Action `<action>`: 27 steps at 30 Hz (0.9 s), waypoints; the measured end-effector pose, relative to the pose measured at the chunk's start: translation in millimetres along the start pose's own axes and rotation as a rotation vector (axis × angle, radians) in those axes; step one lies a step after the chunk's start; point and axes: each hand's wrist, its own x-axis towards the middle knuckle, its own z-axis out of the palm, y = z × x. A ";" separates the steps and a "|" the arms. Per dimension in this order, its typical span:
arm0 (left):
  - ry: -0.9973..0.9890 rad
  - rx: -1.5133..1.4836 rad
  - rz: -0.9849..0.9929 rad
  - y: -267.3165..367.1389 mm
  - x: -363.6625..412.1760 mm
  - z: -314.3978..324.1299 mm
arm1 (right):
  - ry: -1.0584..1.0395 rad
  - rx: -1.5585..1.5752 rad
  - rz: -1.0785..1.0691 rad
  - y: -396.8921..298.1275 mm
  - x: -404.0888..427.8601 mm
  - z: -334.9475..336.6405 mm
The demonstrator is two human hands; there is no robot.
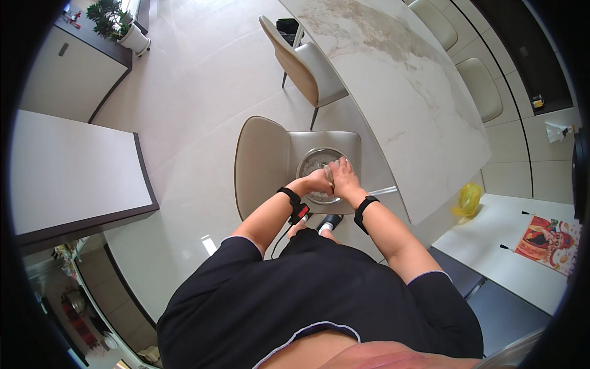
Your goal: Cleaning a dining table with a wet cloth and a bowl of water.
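Note:
A round metal basin [300,162] of cloudy water stands on the pale seat of a chair [339,138] in front of me. Above the basin, both my hands meet around a small greyish-brown item [329,175], which might be a wet cloth; fingers cover most of it. My left hand [319,181] grips it from the left, with the thumb side uppermost. My right hand [345,179] closes over its other side, fingers stretched toward the far rim. Each wrist wears a black strap, and the left one carries a small device with a cable.
A marble-patterned table [387,106] borders the chair on the right. Another chair [299,69] is tucked beside it. A yellow plastic bag [469,199] rests on a white cabinet top [493,230] at right. White cabinets [78,170] line the left. My feet are below the seat's near edge.

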 end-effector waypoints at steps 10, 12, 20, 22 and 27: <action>0.036 0.569 0.049 40.4 -2.2 -1.3 | 0.078 0.095 -0.004 15.8 13.8 2.9; 0.082 0.669 0.152 18.2 12.9 -0.2 | 0.057 0.095 0.022 14.4 16.1 3.6; 0.231 0.619 0.217 2.8 12.0 10.4 | -0.056 0.079 0.160 -0.6 9.0 -7.7; 0.308 0.591 0.303 -5.8 11.1 10.2 | -0.124 0.004 0.182 -6.5 11.1 -9.6; 0.282 0.568 0.212 0.8 4.5 10.3 | -0.169 -0.014 0.272 -8.9 9.2 -9.0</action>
